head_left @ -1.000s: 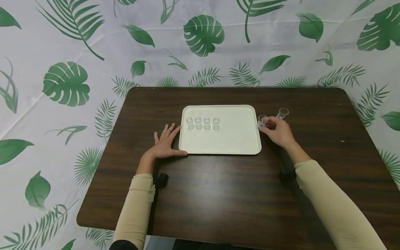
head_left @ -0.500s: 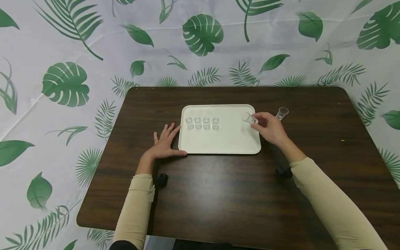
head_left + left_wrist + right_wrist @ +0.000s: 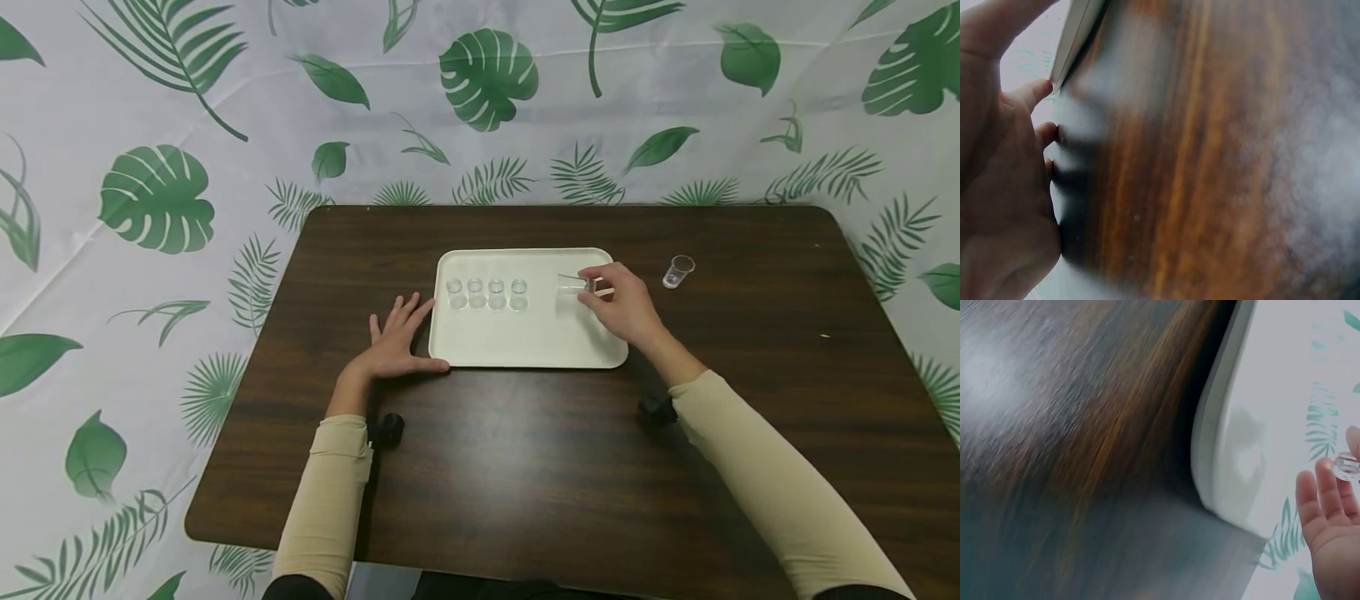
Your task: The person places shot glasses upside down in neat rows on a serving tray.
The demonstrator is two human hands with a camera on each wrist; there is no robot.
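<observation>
Over the right half of a white tray [image 3: 517, 346], my right hand [image 3: 626, 307] pinches a small clear cup [image 3: 572, 285] by its base end; the cup is tipped sideways, mouth toward the left. In the right wrist view part of this cup [image 3: 1346, 467] shows between the fingertips. My left hand [image 3: 390, 346] lies with spread fingers at the tray's left edge, thumb at the near corner; the left wrist view shows its fingertips touching the tray's side [image 3: 1072, 40]. Several clear cups [image 3: 497, 294] stand in a row on the tray's left half.
Another clear cup [image 3: 678, 272] is on the dark wooden table [image 3: 510, 467], right of the tray. A leaf-patterned cloth [image 3: 487, 83] hangs behind the table. A tiny yellowish speck [image 3: 825, 336] lies on the table at the right.
My right hand has carried the cup leftward from beside the tray's right edge to over the tray, tipping it on its side. The left hand has stayed still.
</observation>
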